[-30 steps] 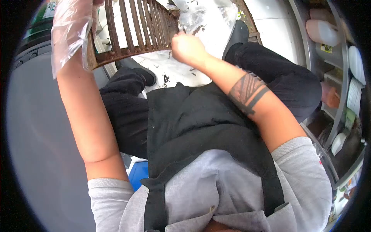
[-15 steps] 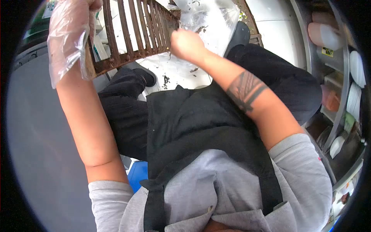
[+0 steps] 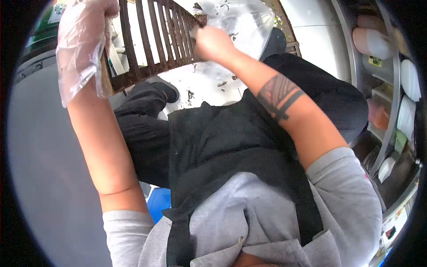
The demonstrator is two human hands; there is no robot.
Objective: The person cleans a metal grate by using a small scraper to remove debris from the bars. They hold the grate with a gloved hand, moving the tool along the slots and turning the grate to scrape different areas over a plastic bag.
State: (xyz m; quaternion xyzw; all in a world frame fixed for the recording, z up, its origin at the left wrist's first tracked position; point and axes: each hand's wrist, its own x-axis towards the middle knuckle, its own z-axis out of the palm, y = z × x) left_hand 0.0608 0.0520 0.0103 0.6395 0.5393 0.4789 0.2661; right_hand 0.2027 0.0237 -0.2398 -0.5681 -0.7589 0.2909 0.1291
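A rusty brown slatted grate (image 3: 155, 44) stands tilted at the upper left, over the white floor. My left hand (image 3: 86, 22), in a clear plastic glove, is wrapped round its upper left edge; the fingertips are partly cut off by the frame's top. At the grate's right side is my right hand (image 3: 213, 43), bare and closed in a fist, slightly blurred. A small greyish piece shows at its fingers, too unclear to name. Clear plastic sheeting (image 3: 244, 22) with dark flakes on it lies beyond my right hand.
Dark flakes (image 3: 190, 95) are scattered on the white floor between my shoes. A metal shelf (image 3: 387, 84) with bottles and white containers stands at the right. A grey surface (image 3: 53, 169) fills the left side. A blue object (image 3: 159, 204) is beside my apron.
My right hand has moved slightly up along the grate's right side. The grate and my left hand have shifted only a little.
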